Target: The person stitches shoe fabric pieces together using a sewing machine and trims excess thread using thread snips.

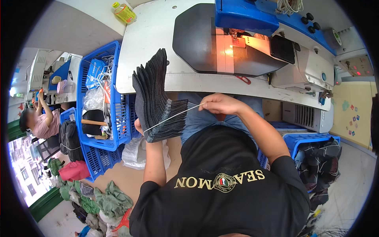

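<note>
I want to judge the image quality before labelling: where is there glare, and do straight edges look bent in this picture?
Head view: strong orange-white glare at the lamp over the sewing machine's needle plate; the window area at far left is overexposed. Head view: the white table edge curves from fisheye distortion, and corners are black. Head view: the left hand, right hand, fabric stack and string are reasonably sharp.

We see a fanned stack of dark charcoal fabric pieces (156,98), a thin white string (173,115), blue slatted plastic crates (118,114), a white-and-blue sewing machine (276,35), and a yellow plastic bottle (124,12).
</note>
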Motion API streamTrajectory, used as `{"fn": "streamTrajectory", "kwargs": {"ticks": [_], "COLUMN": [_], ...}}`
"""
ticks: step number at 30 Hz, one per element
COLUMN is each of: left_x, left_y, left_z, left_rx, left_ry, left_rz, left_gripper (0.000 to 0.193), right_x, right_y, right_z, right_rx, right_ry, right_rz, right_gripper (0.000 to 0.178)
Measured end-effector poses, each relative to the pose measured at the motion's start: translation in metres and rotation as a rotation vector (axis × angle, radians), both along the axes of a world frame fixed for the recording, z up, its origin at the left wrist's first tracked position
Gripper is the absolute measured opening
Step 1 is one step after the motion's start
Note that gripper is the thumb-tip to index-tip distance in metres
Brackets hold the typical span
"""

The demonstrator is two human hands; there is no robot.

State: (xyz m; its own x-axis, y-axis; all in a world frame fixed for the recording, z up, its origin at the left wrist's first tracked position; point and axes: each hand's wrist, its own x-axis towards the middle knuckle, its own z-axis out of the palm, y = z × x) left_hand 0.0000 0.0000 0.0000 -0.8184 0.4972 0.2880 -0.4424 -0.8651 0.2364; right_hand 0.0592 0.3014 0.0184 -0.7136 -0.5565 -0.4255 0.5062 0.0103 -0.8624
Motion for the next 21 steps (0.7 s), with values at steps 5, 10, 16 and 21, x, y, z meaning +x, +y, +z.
{"fn": "streamTrajectory", "kwargs": {"ticks": [5, 10, 16, 21], "left_x": [-0.005, -0.021, -0.010, -0.016], "left_y": [0.009, 0.044, 0.055, 0.066], "left_z": [0.020, 0.024, -0.003, 0.002], "left_rx": [-0.469, -0.809, -0.941, -1.086], "left_ry": [-0.363, -0.545, -0.383, -0.289], "left_rz": [0.200, 0.220, 0.166, 0.177], "left_gripper": [0.064, 0.051, 0.044, 0.038], "right_x": [0.017, 0.031, 0.033, 0.028], "right_y": [-0.013, -0.050, -0.048, -0.042], "right_z": [0.048, 0.063, 0.075, 0.057], "right_rx": [0.030, 0.239, -0.096, 0.173], "right_ry": [0.679, 1.039, 0.574, 1.129], "right_rz": [-0.163, 0.049, -0.293, -0.094], "right_gripper": [0.017, 0.019, 0.026, 0.016]}}
